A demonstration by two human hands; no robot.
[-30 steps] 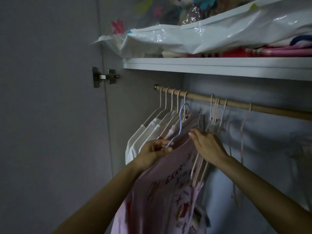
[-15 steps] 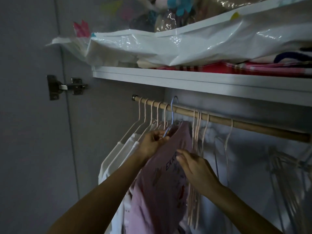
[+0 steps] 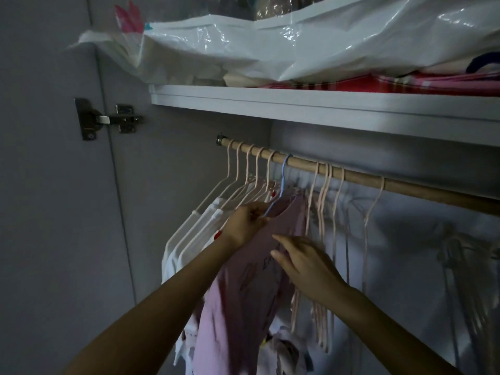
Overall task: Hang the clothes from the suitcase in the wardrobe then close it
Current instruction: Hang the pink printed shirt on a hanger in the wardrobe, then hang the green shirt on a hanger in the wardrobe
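Blue hanger (image 3: 282, 185) hooked on wooden rail (image 3: 351, 174), pink shirt (image 3: 243, 288) hanging below rail. Left hand (image 3: 247, 223) pinches hanger shoulder; right hand (image 3: 305, 262) rests flat on shirt, fingers straight.

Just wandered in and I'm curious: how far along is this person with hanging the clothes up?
Several white garments already hang on the wooden rail. The blue hanger with the pink shirt is hooked over the rail; the left hand grips its shoulder and the right hand rests on the shirt. Empty hangers wait beside it. The suitcase is out of view, and the wardrobe door stands open.
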